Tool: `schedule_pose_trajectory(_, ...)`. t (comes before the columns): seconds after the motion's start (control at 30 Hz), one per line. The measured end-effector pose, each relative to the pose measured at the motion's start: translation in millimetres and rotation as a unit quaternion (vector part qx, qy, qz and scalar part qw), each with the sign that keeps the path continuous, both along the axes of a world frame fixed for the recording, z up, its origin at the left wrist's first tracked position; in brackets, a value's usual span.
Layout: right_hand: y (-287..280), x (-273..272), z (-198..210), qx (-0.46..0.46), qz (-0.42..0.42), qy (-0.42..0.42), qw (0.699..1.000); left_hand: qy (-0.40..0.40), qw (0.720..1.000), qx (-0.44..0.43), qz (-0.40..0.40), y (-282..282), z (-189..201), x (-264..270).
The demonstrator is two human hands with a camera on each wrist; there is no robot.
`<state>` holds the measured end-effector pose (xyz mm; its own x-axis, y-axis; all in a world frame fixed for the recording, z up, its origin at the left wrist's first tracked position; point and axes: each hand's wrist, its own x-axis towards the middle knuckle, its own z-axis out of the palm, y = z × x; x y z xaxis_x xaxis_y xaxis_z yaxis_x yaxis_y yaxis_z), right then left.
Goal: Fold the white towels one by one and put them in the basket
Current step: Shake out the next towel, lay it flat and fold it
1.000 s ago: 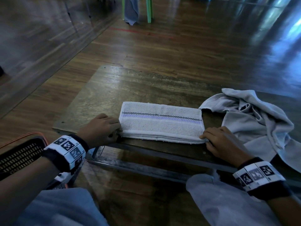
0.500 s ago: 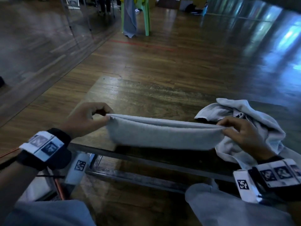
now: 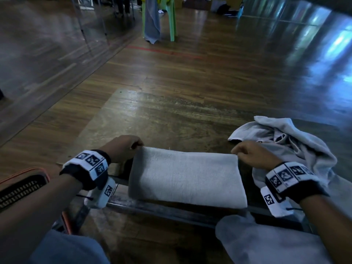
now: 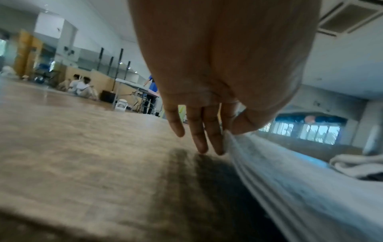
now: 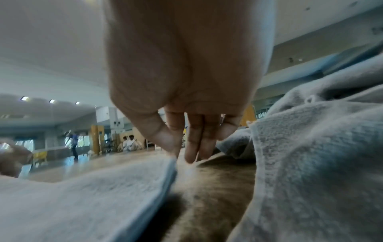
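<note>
A folded white towel lies on the wooden table near its front edge, plain side up. My left hand pinches its far left corner, thumb against forefinger. In the left wrist view the left hand holds the layered towel edge. My right hand pinches the far right corner. The right wrist view shows the right hand with thumb and fingers on the towel. The basket, dark mesh with an orange rim, sits low at my left.
A heap of unfolded white towels lies at the table's right, close to my right hand, and fills the right wrist view as the heap. A green chair with a cloth hung on it stands far off on the wooden floor.
The towel lay flat with its striped band up, was lifted by both ends, and now lies turned over toward the front edge with both hands at its far corners.
</note>
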<state>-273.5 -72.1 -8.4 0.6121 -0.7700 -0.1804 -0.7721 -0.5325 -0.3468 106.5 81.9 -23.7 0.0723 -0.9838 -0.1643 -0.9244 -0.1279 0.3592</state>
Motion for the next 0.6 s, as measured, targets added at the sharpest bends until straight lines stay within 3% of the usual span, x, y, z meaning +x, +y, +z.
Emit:
schedule_pose_trajectory(0.1,-3.9,14.2,-3.4,-0.068,0.010,-0.007,0.998,-0.095,0.995,-0.012,-0.013,-8.0,-2.6,-14.7)
schedule_pose_trajectory(0.2,7.1,31.9,1.3,-0.061,0.046,0.002,0.997,-0.087,0.989,-0.087,-0.076,-11.7,0.5,-39.3)
schedule_pose_trajectory(0.3,16.0,43.0,0.4,-0.043,0.086,0.055,0.994,-0.113,0.985,-0.074,-0.111,-15.7,2.0,-54.7)
schedule_pose_trajectory(0.6,18.4,53.4,0.3,-0.038,0.073,0.089,0.993,-0.110,0.992,-0.021,-0.063,-26.2,4.3,-59.3)
